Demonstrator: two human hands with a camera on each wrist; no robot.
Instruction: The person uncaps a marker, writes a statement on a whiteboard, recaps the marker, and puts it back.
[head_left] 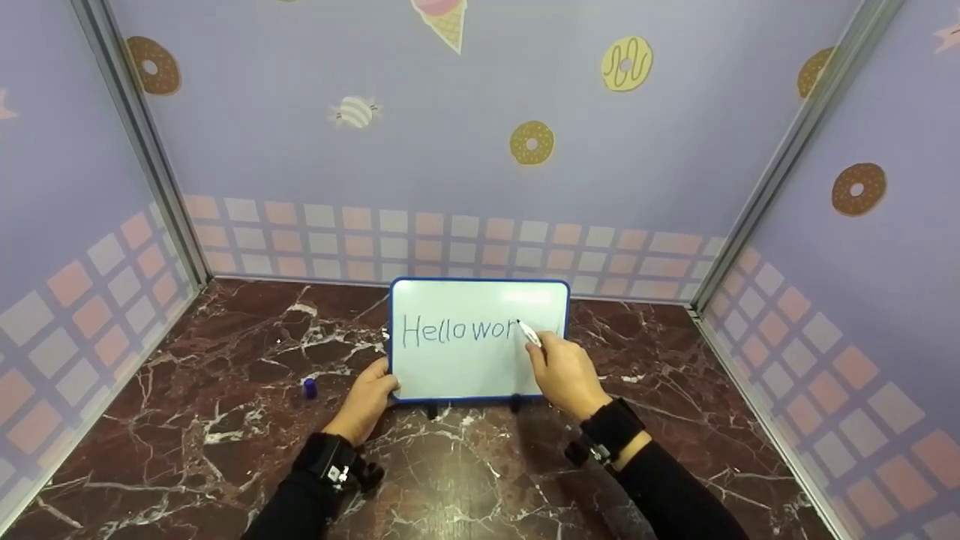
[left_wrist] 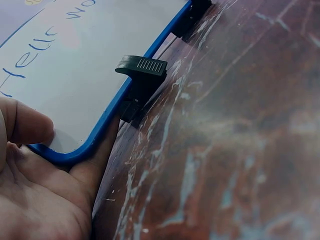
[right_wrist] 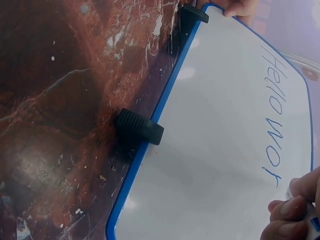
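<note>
A whiteboard (head_left: 465, 375) with a blue frame leans upright on the table, held by black stand clips (left_wrist: 142, 67) at its lower edge. Blue handwriting (head_left: 457, 330) across it reads "Hello wor". My left hand (head_left: 367, 401) grips the board's lower left corner; in the left wrist view its thumb (left_wrist: 30, 125) lies on the front and a finger passes behind. My right hand (head_left: 570, 375) pinches a white marker (head_left: 529, 332), its tip at the end of the letter r. Fingers hide most of the marker in the right wrist view. A blue marker cap (head_left: 310, 388) sits left of the board.
The brown marbled table (head_left: 225, 465) runs back to a lilac wall (head_left: 450, 187) printed with sweets and checks. Side panels (head_left: 862, 285) stand left and right, with metal posts (head_left: 142, 142) at the corners. A second stand clip (right_wrist: 140, 126) shows below the board.
</note>
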